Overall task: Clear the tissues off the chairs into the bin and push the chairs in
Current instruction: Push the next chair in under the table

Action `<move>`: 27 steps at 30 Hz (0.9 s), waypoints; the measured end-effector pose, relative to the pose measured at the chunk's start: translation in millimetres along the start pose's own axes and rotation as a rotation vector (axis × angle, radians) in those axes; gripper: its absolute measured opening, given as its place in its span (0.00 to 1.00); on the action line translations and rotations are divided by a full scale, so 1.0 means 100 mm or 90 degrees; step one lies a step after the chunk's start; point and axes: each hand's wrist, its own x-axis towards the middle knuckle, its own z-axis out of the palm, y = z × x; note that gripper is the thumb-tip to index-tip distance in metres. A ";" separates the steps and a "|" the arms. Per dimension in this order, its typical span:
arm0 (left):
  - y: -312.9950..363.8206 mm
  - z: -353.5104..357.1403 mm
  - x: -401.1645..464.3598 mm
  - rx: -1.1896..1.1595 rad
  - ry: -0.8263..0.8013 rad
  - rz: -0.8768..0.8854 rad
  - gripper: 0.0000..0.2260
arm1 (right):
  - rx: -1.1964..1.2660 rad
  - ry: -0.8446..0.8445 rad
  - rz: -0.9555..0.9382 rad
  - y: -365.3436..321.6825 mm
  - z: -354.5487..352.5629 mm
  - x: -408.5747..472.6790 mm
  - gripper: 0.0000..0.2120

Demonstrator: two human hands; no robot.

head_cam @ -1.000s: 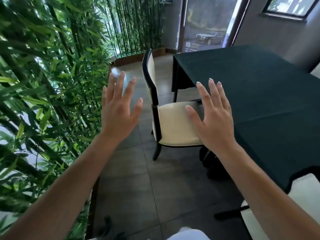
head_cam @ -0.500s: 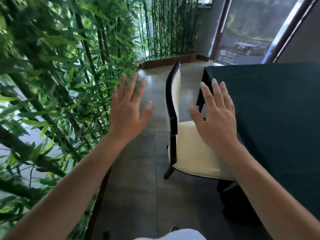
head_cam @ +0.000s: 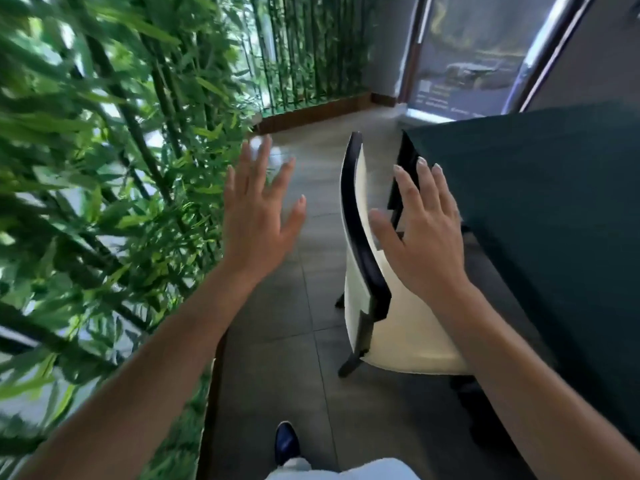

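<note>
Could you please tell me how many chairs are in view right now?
1. The chair stands at the left side of the table, ahead of the right hand. Others may be out of frame.

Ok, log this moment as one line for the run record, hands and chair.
left hand: open, over floor | right hand: open, above chair seat | chair: beside table, no tissue visible | phase: reaching to chair

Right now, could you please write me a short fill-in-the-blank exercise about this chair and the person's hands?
1. Both the left hand and the right hand have fingers that are ____.
2. The chair has a dark frame and a seat coloured ____.
3. The table wears a dark ____ cloth.
4. To the person's left stand ____ plants.

Missing words: spread open; cream; green; bamboo
</note>
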 end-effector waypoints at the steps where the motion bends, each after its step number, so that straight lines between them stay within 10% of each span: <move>1: -0.04 0.06 0.10 -0.021 -0.002 0.026 0.26 | -0.004 0.020 0.014 -0.03 0.01 0.04 0.33; 27: 0.59 1.88 2.28 -0.359 -0.112 0.379 0.22 | -0.178 0.207 0.391 0.69 -0.04 1.02 0.30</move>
